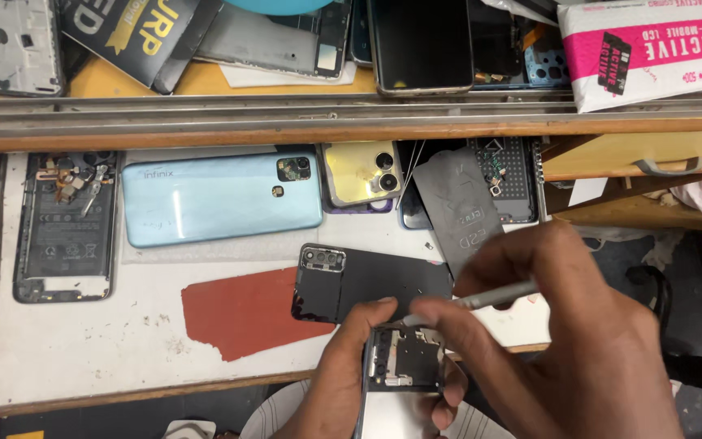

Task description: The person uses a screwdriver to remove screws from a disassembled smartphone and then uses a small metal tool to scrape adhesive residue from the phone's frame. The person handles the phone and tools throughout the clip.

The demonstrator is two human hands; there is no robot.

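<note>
Hands meet at six o'clock — left hand (pixel 343 366) grips an opened phone (pixel 404 374), right hand (pixel 562 325) pinches a grey tool (pixel 489 297) onto it. Black back cover (pixel 375 284) lies on the table (pixel 83 341) just beyond, toward twelve.

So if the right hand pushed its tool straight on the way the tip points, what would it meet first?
The right hand holds a thin grey tool pointing left and slightly down. Its tip is already at the top edge of the opened phone, close to the left hand; depth is unclear.

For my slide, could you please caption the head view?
Left hand steadies an opened phone while right hand applies a grey tool above a cluttered repair bench.
</note>
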